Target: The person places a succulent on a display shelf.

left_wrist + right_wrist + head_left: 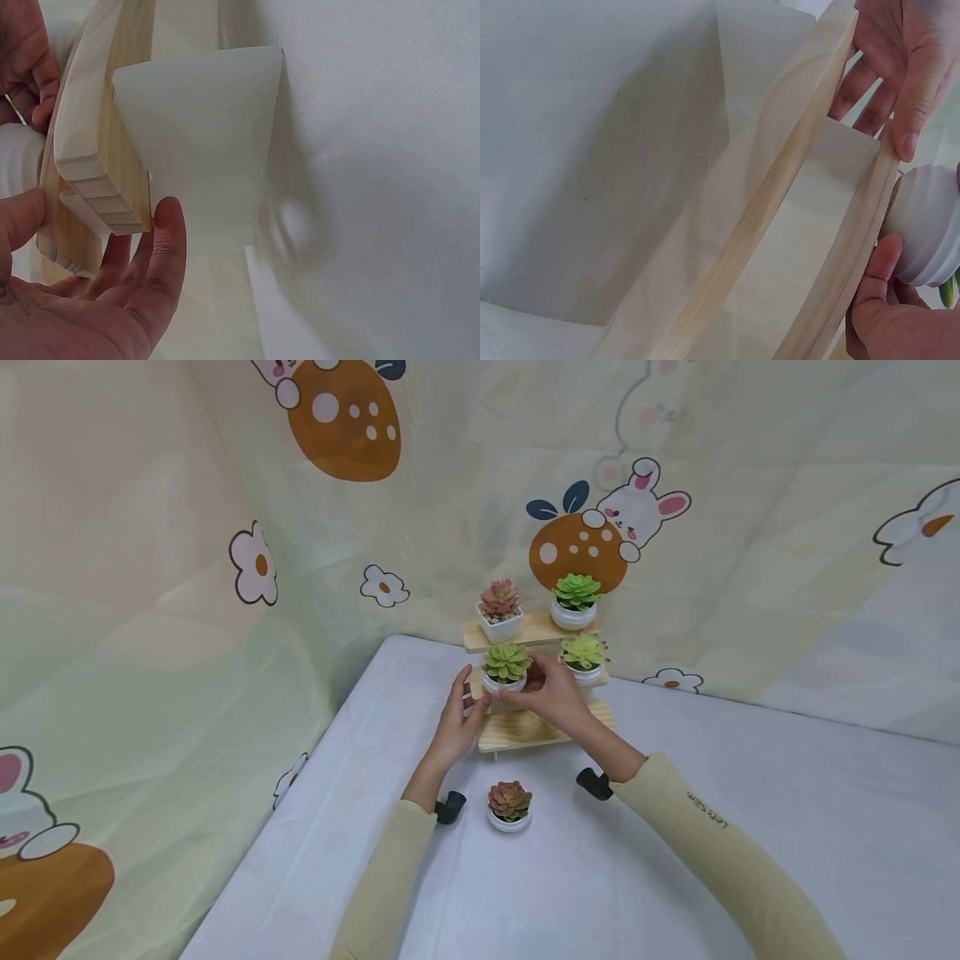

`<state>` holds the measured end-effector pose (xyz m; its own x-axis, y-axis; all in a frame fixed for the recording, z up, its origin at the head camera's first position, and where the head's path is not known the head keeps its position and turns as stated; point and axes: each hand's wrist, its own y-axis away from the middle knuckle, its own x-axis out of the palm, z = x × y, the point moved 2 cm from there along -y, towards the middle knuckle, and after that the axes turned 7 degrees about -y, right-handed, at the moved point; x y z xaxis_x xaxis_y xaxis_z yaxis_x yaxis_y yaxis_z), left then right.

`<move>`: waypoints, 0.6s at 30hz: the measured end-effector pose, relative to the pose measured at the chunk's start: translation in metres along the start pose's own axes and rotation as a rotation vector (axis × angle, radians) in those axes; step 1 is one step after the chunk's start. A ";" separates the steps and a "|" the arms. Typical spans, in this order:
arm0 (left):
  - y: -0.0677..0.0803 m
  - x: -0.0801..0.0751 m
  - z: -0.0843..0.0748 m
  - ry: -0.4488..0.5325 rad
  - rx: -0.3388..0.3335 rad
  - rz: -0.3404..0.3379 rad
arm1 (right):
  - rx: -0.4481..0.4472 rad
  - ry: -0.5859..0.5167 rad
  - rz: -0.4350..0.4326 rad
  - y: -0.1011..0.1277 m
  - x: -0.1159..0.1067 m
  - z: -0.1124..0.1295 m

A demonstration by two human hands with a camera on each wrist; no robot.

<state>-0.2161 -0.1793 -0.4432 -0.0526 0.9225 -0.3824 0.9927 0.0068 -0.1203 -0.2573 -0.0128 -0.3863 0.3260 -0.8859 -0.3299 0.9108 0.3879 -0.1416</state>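
Note:
A tiered wooden plant stand (517, 732) with three shelves stands on the table. My right hand (557, 695) holds the white pot of a green succulent (506, 662) at the left of the middle shelf, fingers behind it and thumb in front. In the right wrist view, the ribbed pot (924, 225) sits against the shelf board. My left hand (454, 724) grips the stand's left end. Its thumb lies on the middle shelf edge, and its fingers (166, 251) reach below beside the lower board. Another green succulent (583, 653) stands right of my right hand.
On the top shelf are a pink succulent (500, 602) in a square pot and a green succulent (576, 593). A reddish succulent (509, 802) in a round white pot stands on the table (637, 877) in front. A printed cloth backdrop (450, 510) rises behind.

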 end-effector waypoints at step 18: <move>0.000 0.000 0.000 -0.006 -0.016 0.006 | -0.004 0.019 0.005 0.000 0.003 0.002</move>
<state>-0.2161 -0.1793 -0.4434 -0.0470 0.9201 -0.3889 0.9946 0.0072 -0.1031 -0.2557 -0.0157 -0.3852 0.3257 -0.8790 -0.3482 0.9080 0.3934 -0.1438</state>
